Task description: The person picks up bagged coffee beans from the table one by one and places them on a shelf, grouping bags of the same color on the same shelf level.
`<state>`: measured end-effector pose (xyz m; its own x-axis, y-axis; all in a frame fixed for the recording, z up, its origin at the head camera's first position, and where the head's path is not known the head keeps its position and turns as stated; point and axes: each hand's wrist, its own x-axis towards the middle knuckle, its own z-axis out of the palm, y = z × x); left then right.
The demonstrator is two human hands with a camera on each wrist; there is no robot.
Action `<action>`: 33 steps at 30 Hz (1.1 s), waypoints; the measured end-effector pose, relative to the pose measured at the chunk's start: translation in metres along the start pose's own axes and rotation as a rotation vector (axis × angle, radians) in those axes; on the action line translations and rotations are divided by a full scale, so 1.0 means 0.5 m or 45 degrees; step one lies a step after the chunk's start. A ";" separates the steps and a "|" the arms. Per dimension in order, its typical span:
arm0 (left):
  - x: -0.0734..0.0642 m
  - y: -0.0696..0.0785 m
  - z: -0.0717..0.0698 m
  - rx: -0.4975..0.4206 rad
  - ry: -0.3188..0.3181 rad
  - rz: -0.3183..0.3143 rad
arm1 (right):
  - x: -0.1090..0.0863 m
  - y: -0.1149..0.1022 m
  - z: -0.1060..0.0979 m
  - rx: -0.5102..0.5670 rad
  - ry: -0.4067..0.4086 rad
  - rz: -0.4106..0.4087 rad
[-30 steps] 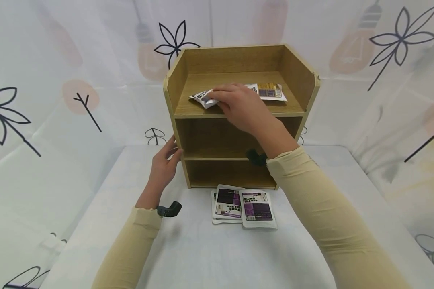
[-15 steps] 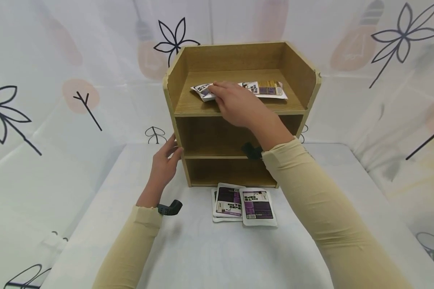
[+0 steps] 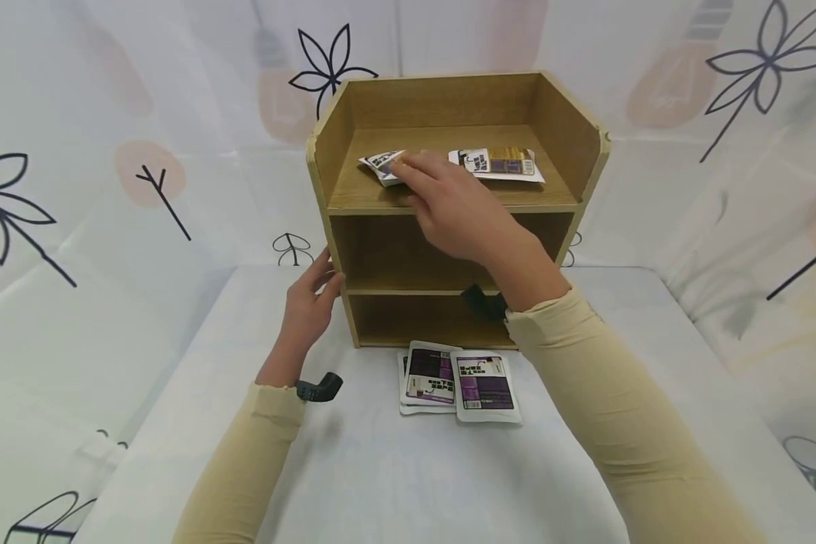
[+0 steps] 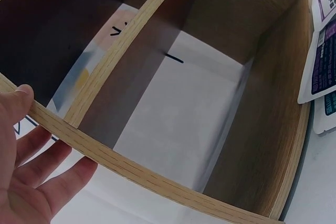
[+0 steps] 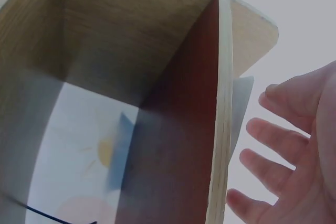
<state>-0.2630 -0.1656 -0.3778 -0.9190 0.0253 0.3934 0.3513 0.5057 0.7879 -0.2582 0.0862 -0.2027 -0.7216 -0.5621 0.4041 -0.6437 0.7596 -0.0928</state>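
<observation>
A small wooden shelf unit (image 3: 442,106) stands upright on the table. My left hand (image 3: 306,308) holds its left side panel; in the left wrist view the thumb lies over the panel's front edge, the fingers (image 4: 71,182) on its outer face. On the top board lie two white pouches with printed labels: a left pouch (image 3: 381,162), partly hidden by my right hand (image 3: 462,208), and a right pouch (image 3: 506,162). My right fingers are loosely bent over the left pouch; whether they touch it I cannot tell. The right wrist view shows these fingers (image 5: 270,169) spread.
Several white pouches with black and purple labels lie in front of the shelf unit, a left stack (image 3: 430,375) overlapping beside a right pouch (image 3: 486,387). Two lower compartments (image 3: 394,249) open toward me. A patterned white cloth (image 3: 143,75) hangs behind.
The left pouch has gone slightly back on the top board and lies flatter. My right hand has eased off it a little to the right. The left hand keeps its place.
</observation>
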 end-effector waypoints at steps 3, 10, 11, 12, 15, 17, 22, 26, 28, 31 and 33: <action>0.001 -0.003 0.001 0.000 -0.002 0.008 | -0.018 -0.004 0.004 -0.017 0.046 -0.028; 0.000 -0.004 0.001 0.011 0.001 0.007 | -0.055 0.000 0.013 0.005 0.181 -0.123; 0.000 -0.004 0.001 0.010 0.003 0.007 | -0.060 0.001 0.014 0.010 0.198 -0.136; 0.001 -0.004 0.001 0.011 0.005 0.008 | -0.065 0.002 0.015 0.017 0.210 -0.144; 0.002 -0.002 0.002 0.017 0.009 0.010 | -0.079 0.006 0.018 0.039 0.257 -0.171; 0.001 -0.002 0.002 0.019 0.011 0.009 | -0.087 0.009 0.021 0.060 0.306 -0.200; 0.000 0.000 0.000 0.009 0.008 -0.005 | -0.108 0.019 0.034 0.095 0.409 -0.258; -0.001 0.004 -0.001 -0.011 0.000 -0.041 | -0.125 0.029 0.047 0.118 0.456 -0.300; -0.001 0.005 -0.001 -0.018 -0.003 -0.062 | -0.133 0.033 0.052 0.130 0.486 -0.329; 0.000 0.006 -0.001 -0.016 0.003 -0.073 | -0.142 0.038 0.059 0.130 0.528 -0.359; 0.001 0.006 0.000 -0.020 0.010 -0.071 | -0.149 0.041 0.064 0.131 0.549 -0.368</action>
<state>-0.2626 -0.1638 -0.3752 -0.9358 -0.0089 0.3523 0.3025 0.4926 0.8160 -0.2258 0.1333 -0.2639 -0.3544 -0.5417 0.7622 -0.8382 0.5454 -0.0021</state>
